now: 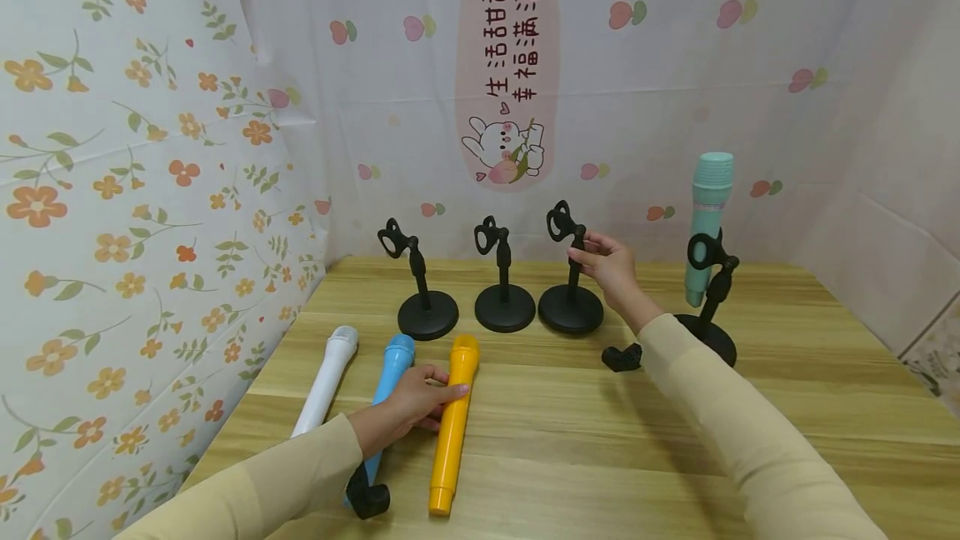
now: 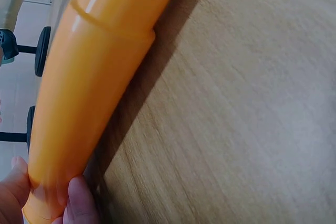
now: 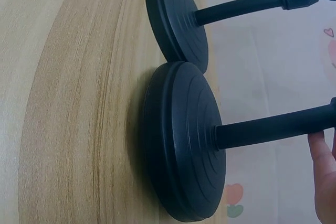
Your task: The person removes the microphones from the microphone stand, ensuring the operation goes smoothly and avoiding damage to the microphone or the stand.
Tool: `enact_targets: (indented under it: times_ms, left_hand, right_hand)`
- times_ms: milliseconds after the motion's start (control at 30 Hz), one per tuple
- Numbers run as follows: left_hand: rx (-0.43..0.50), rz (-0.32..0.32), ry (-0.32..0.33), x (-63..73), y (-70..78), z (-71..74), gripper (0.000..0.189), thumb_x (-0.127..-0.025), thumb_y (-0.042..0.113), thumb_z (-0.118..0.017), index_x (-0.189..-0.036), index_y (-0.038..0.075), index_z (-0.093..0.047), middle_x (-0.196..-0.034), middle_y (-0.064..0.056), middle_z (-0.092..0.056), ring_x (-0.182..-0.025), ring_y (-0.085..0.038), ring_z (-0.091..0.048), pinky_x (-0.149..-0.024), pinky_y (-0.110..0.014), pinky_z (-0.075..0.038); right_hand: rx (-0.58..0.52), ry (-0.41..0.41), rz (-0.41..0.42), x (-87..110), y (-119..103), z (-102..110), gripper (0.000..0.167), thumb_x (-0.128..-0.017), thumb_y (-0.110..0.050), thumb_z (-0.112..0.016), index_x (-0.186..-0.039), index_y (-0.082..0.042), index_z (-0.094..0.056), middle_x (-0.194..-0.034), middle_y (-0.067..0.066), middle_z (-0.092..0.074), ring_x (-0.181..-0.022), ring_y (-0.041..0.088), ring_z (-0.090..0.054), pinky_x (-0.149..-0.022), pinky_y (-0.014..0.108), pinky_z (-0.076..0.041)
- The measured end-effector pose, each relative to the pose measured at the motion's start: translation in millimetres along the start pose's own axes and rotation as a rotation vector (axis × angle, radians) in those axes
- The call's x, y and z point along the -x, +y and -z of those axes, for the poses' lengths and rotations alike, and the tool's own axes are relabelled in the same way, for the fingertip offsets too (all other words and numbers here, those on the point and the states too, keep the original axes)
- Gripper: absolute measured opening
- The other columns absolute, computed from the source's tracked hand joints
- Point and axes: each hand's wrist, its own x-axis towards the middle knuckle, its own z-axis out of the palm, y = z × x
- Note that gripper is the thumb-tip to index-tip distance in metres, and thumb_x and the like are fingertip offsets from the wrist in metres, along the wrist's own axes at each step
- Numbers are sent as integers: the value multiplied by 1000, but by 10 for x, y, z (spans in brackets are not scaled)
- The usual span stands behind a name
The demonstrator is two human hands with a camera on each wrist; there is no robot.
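Note:
My left hand [image 1: 416, 398] holds an orange microphone [image 1: 450, 448] between thumb and fingers. In the left wrist view the fingers [image 2: 81, 200] grip one end of it, above the wood. Farther back, my right hand [image 1: 611, 265] grips the upper pole of a black desktop microphone stand [image 1: 572, 313], just below its clip. That stand's round base [image 3: 184, 145] shows large in the right wrist view; whether it rests fully on the table is unclear. A blue microphone [image 1: 392, 369] lies left of the orange one, partly hidden by my left hand and forearm.
A white microphone [image 1: 330, 369] lies at the far left. Two more black stands [image 1: 504, 308] stand left of the gripped one. At the right, a teal microphone [image 1: 711, 190] rises upright behind another stand's clip [image 1: 705, 250]. Patterned cloth [image 1: 390, 48] borders the wooden table [image 1: 555, 440].

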Motion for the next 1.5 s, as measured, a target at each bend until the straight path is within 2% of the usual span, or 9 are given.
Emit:
enact_targets:
  times_ms: [367,633,767,1100,1500]
  left_hand:
    - [-19,-6,7,-18,-6,-2,42,-84,25,-78,-107,0,-53,-82,-11,-61,-61,-17,-60,-52,-31,-56]
    - [-34,17,8,-24,6,-4,43,-86,25,-77,-110,-2,-53,-85,-12,-61,-64,-19,-60,-54,-32,-56]
    - [-46,20,12,-23,7,-2,43,-86,25,-77,-110,-1,-54,-84,-12,-60,-64,-19,-59,-54,-32,-56]
    - [-86,22,30,-23,4,16,44,-86,27,-76,-112,-2,-56,-87,-12,-60,-66,-20,-59,-55,-31,-56]
    - [-67,27,26,-18,-2,18,44,-87,26,-76,-113,-3,-55,-87,-12,-60,-65,-19,-59,-55,-31,-57]
  right_hand:
    - [-13,17,-21,-15,23,11,42,-87,-5,-73,-126,-2,-60,-104,6,-54,-84,9,-65,-81,29,-55]
    - [-5,20,-40,7,52,19,41,-87,-7,-73,-126,-3,-60,-103,5,-56,-85,9,-65,-93,42,-50]
    - [1,23,-37,7,66,24,41,-88,-7,-72,-126,-3,-60,-104,5,-56,-87,10,-64,-96,45,-47]
    - [3,26,-41,17,76,6,39,-87,-7,-73,-124,-4,-61,-102,3,-59,-87,9,-65,-91,38,-51]
    - [7,8,-20,32,77,10,38,-89,-5,-71,-125,-1,-59,-103,4,-57,-87,9,-64,-87,32,-52]
